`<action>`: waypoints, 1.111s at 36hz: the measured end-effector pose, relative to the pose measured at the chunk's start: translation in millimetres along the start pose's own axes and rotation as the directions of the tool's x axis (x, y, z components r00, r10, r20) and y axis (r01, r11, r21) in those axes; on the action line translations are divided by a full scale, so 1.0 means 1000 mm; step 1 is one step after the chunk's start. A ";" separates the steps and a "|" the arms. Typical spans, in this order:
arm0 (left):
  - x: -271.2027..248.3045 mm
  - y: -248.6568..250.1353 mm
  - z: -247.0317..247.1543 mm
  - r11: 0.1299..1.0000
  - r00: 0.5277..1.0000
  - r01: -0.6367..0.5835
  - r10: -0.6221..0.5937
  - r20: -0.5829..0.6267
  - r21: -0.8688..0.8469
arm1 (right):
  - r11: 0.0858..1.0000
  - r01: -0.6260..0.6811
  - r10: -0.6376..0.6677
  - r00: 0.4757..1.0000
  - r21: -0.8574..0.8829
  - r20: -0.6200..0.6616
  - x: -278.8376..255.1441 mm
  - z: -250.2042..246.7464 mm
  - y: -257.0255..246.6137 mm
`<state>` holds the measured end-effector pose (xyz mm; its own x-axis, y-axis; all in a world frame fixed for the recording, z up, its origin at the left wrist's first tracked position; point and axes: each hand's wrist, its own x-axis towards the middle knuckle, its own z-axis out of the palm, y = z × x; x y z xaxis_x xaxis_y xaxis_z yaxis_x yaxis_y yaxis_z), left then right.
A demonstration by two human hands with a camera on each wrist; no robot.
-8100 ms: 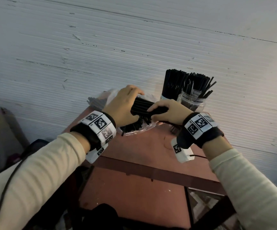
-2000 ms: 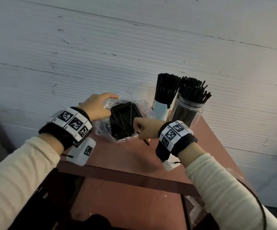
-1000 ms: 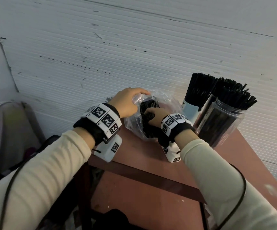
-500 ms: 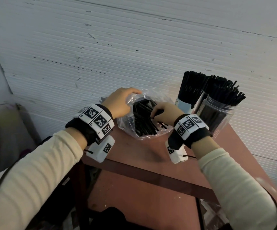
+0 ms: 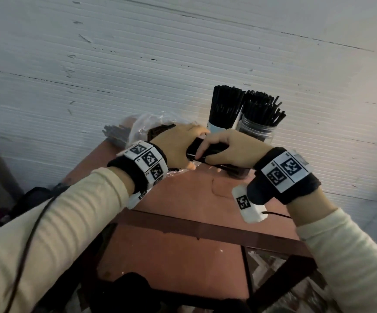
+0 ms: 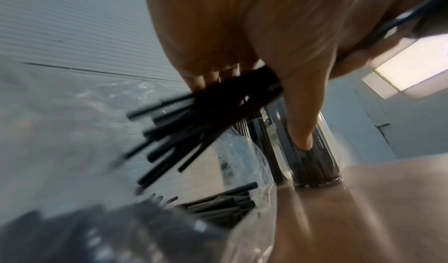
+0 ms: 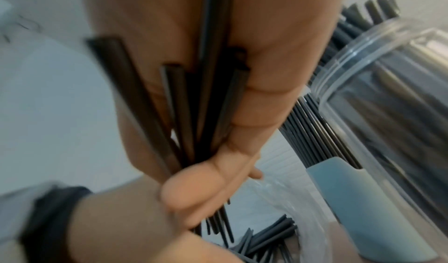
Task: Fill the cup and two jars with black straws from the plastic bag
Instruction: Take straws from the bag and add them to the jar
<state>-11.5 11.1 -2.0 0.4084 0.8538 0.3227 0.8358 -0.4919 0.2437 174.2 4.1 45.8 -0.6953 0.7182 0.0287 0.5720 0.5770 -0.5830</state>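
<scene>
My right hand (image 5: 228, 150) and my left hand (image 5: 176, 147) both grip one bunch of thin black plastic straws (image 5: 196, 146), lying sideways between them above the red-brown table (image 5: 194, 195). The crinkly clear plastic bag (image 5: 142, 125) sits just behind my left hand. Farther back, by the wall, the white-and-blue cup (image 5: 219, 127) and clear round jar (image 5: 257, 132) stand upright, packed full. I think the bunch must tip upright; I see little room.

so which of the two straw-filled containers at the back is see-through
The clear jar on the right, by the right hand: its straws show through the wall. The cup left of it is opaque, pale blue and white, so straws show only above its rim.
</scene>
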 end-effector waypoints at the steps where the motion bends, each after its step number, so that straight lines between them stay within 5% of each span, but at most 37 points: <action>1: 0.003 0.005 0.001 1.000 1.000 -0.010 0.010 0.013 0.010 | 1.000 0.013 -0.013 1.000 -0.015 0.005 -0.005 -0.002 -0.001; 6: 0.014 0.033 -0.003 0.997 0.998 0.059 -0.057 -0.026 0.056 | 0.999 0.042 -0.042 0.996 -0.007 -0.073 -0.029 -0.019 -0.005; 9: 0.019 0.039 -0.004 0.976 0.988 0.101 -0.120 -0.092 -0.194 | 0.997 0.034 -0.052 0.965 -0.074 -0.256 -0.043 -0.035 -0.007; 12: 0.024 0.045 -0.001 0.855 0.970 0.134 -0.218 -0.111 -0.501 | 0.993 0.112 -0.111 0.885 -0.025 -0.452 -0.051 -0.047 -0.014; 18: 0.034 0.072 0.015 0.703 0.973 0.130 -0.226 -0.046 -0.699 | 0.931 0.295 -0.362 0.652 -0.218 -0.666 -0.045 -0.044 -0.027; 20: 0.034 0.075 0.025 0.668 0.975 0.132 -0.220 -0.025 -0.732 | 0.921 0.245 -0.387 0.658 -0.302 -0.646 -0.037 -0.038 -0.022; 25: 0.026 0.072 0.041 0.489 0.970 0.175 -0.233 0.066 -0.854 | 0.937 0.122 -0.283 0.814 -0.327 -0.507 -0.025 -0.020 -0.001; 34: 0.023 0.073 0.043 0.527 0.950 0.311 -0.185 0.251 -0.791 | 0.935 0.183 -0.329 0.769 -0.304 -0.548 -0.019 -0.014 0.004; 37: 0.025 0.072 0.045 0.525 0.949 0.294 -0.257 0.181 -0.799 | 0.946 0.175 -0.306 0.758 -0.272 -0.576 -0.022 -0.015 0.004; 40: 0.023 0.078 0.037 0.480 0.971 0.208 -0.204 0.122 -0.852 | 0.984 0.127 -0.178 0.733 -0.125 -0.656 -0.032 -0.019 0.003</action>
<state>76.9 -1.2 -9.2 0.2706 0.9506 0.1520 0.1735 -0.2035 0.9636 206.4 -10.4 58.7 -0.3260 0.6791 0.6577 0.5287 0.7077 -0.4686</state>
